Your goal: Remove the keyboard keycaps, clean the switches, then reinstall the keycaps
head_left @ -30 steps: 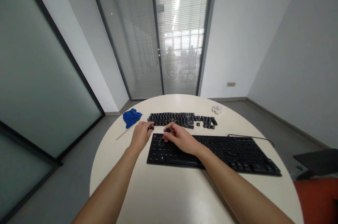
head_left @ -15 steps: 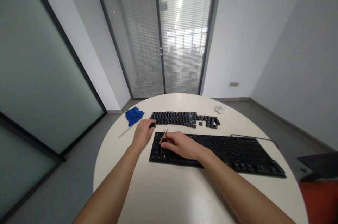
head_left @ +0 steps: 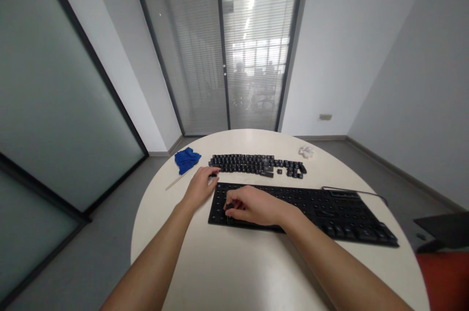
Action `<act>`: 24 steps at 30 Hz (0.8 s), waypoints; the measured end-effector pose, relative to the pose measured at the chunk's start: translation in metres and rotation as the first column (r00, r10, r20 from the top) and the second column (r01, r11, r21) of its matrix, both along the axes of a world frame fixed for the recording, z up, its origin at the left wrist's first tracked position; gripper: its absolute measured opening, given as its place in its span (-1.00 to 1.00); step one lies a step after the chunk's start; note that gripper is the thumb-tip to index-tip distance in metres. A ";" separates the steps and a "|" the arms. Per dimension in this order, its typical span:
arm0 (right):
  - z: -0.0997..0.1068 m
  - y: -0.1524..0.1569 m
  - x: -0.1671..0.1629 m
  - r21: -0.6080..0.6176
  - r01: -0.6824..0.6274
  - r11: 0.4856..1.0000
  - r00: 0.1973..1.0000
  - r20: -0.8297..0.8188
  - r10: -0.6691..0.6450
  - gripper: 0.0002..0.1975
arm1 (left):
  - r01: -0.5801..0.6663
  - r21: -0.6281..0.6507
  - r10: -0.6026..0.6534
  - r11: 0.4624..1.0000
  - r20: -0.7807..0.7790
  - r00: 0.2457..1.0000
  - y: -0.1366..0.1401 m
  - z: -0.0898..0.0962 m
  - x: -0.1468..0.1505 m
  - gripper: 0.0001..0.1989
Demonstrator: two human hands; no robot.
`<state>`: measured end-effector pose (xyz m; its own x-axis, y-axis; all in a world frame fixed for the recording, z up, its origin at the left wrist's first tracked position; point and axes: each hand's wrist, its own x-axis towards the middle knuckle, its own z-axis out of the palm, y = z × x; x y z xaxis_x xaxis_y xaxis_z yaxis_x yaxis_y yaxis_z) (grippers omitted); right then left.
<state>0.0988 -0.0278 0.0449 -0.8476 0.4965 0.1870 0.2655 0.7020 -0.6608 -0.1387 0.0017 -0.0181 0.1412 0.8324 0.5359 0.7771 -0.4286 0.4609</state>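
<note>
My left hand [head_left: 200, 187] is at the left end of the loose keycaps [head_left: 238, 163], with a dark keycap [head_left: 213, 175] between its thumb and fingers. My right hand [head_left: 252, 207] is closed around a keycap puller, whose black grip [head_left: 230, 206] shows between thumb and fingers. Its thin wire end points down at the left part of the black keyboard [head_left: 315, 211]. Most of that keyboard is bare of caps, with several large caps still along its front edge. The wire tip and the spot below it are mostly hidden by my fingers.
A crumpled blue cloth [head_left: 187, 159] lies at the table's far left, with a thin stick [head_left: 176, 180] beside it. Crumpled white tissue [head_left: 306, 151] lies at the far right. The keyboard's cable [head_left: 353, 189] runs along its back right. The round table's edge [head_left: 132, 237] curves around.
My right hand has tipped and moved slightly down over the keyboard's left part, and the puller's upper wires no longer show. My left hand has shifted only slightly to the right.
</note>
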 end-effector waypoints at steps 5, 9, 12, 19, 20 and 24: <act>-0.003 0.008 0.007 -0.149 0.004 0.989 0.999 -0.050 -0.012 -0.86 | 0.105 -0.085 -0.095 0.991 0.108 0.990 -0.007 0.005 0.008 -0.76; -0.013 0.016 0.009 -0.431 -0.036 0.901 0.985 -0.170 -0.042 -0.79 | 0.241 -0.237 -0.176 0.941 0.264 0.948 -0.015 0.012 0.015 -0.76; -0.022 0.021 0.008 -0.569 -0.074 0.819 0.978 -0.204 -0.053 -0.73 | 0.302 -0.306 -0.211 0.903 0.299 0.931 -0.020 0.017 0.018 -0.78; -0.005 0.013 0.008 -0.085 -0.014 0.996 1.000 0.009 0.015 -0.81 | 0.319 -0.312 -0.231 0.895 0.288 0.929 -0.022 0.023 0.018 -0.77; 0.000 0.010 0.008 0.013 -0.038 0.999 0.998 0.048 0.037 -0.84 | 0.319 -0.309 -0.233 0.896 0.286 0.930 -0.022 0.023 0.018 -0.77; 0.014 -0.002 0.004 0.209 -0.089 0.974 0.990 0.126 0.063 -0.92 | 0.322 -0.307 -0.240 0.896 0.275 0.931 -0.021 0.023 0.018 -0.77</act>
